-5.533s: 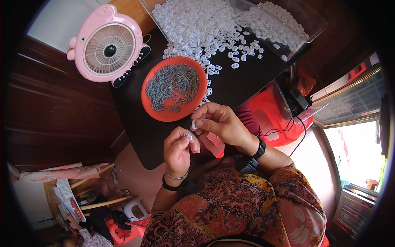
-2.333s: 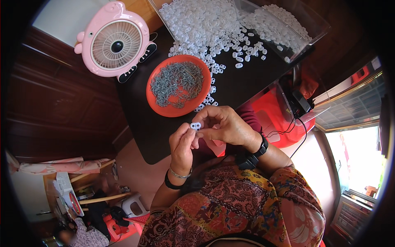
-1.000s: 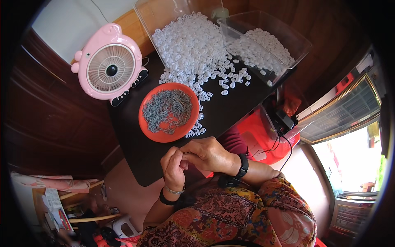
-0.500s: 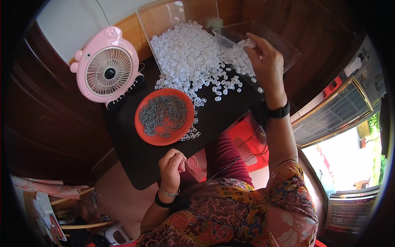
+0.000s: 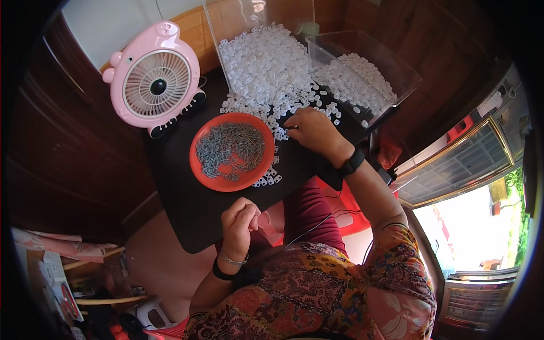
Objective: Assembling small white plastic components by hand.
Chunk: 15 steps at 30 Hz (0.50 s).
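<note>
A black table [image 5: 190,218] is filling the middle of the view. Two clear plastic boxes [image 5: 405,80] are standing toward its far side. A pink animal-shaped fan [image 5: 158,86] is standing at the table's left, and an orange plate [image 5: 226,185] is lying near the middle. The right hand [image 5: 315,131] is hanging just right of the plate, its fingers bending toward loose white pieces [image 5: 263,62]; whether they are gripping one, I cannot tell. The left hand [image 5: 239,221] is hanging by the near edge, fingers curling closed, their contents hidden. The white pieces are filling the boxes and spilling onto the table. Small grey screws [image 5: 224,141] are covering most of the plate.
</note>
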### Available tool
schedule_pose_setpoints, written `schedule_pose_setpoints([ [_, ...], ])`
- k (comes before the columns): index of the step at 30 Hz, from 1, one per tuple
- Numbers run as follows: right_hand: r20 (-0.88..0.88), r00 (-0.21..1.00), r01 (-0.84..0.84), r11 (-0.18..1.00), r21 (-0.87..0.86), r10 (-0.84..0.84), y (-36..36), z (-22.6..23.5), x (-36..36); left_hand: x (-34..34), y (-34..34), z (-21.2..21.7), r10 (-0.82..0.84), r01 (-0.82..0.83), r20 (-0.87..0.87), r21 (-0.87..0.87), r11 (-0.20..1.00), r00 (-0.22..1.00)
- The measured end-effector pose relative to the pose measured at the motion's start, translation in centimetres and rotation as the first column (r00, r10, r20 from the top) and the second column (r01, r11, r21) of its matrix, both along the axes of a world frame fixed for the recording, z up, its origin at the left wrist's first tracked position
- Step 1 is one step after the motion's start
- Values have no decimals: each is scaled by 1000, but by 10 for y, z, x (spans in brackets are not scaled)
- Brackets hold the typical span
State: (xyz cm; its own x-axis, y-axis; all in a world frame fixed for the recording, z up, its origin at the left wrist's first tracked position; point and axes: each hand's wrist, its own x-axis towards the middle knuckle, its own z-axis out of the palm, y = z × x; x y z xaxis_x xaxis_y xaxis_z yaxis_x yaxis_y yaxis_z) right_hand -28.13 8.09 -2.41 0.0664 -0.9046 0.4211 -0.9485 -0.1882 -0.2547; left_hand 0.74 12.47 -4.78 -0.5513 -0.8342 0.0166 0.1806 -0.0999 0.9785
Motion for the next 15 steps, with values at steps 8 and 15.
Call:
schedule_pose_setpoints([
  [8,0,998,70,991,113,-71,-13,-11,4,0,0,-1,8,-8,-9,-16,1000,1000],
  [15,153,987,31,993,110,-48,-2,-4,8,0,0,0,-8,9,-29,22,1000,1000],
])
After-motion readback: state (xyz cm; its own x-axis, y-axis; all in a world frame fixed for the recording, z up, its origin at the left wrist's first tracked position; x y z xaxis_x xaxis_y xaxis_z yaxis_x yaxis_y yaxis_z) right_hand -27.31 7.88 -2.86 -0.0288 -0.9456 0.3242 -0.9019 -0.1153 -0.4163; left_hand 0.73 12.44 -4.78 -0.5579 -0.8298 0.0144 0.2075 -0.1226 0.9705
